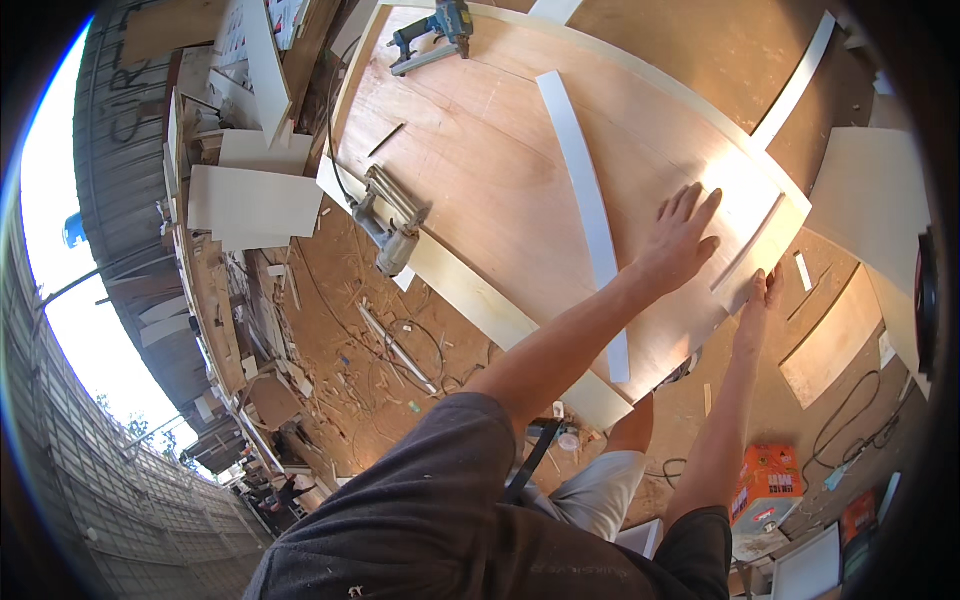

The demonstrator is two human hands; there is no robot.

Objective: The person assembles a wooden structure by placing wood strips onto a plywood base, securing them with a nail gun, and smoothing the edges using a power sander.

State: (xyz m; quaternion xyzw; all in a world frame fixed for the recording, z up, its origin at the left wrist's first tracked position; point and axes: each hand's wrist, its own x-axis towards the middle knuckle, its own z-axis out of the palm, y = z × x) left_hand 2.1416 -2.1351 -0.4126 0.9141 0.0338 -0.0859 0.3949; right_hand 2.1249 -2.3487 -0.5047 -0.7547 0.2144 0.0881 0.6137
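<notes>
Wooden panel (480,150) with raised pale edges: spans the upper middle to the right of the frame. Left hand (683,245): over the panel's right part, fingers apart. Right hand (762,300): at the end rail (772,236), right of frame; cannot tell whether its fingers are clamped on it. White strip (582,215): lying on the panel, centre. Blue nail gun (437,35): on the panel, top. Grey nail gun (393,222): across the panel's edge, left of centre

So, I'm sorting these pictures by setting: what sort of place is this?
Most likely a woodworking workshop: a blue nail or staple gun and a similar grey one rest on a large wooden panel, with pale cut boards and small scraps lying around it.
</notes>
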